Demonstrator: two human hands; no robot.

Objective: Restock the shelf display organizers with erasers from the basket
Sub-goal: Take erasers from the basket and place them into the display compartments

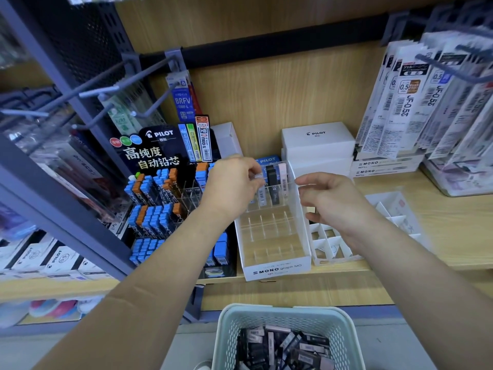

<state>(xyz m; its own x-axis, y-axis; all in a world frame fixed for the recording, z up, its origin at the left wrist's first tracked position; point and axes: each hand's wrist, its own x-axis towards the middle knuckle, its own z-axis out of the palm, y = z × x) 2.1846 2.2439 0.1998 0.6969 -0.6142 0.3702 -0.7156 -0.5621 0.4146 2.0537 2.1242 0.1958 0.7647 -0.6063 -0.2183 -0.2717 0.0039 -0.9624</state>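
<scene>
A white MONO display organizer (277, 268) with clear dividers stands on the wooden shelf. Its back row holds three slim eraser packs (272, 186); the front rows hold nothing. My left hand (234, 182) pinches a slim pale eraser pack (259, 177) over the organizer's back left slot. My right hand (330, 196) hovers at the organizer's right wall, fingers loosely curled, holding nothing. A pale green basket (234, 332) below the shelf edge holds several dark and pale eraser packs (288, 348).
A black Pilot lead display (160, 188) with blue and orange cases stands left of the organizer. White Pilot boxes (317, 142) sit behind it, a white cardboard divider tray (333, 244) to its right. Refill packs (416, 102) hang from hooks at the upper right.
</scene>
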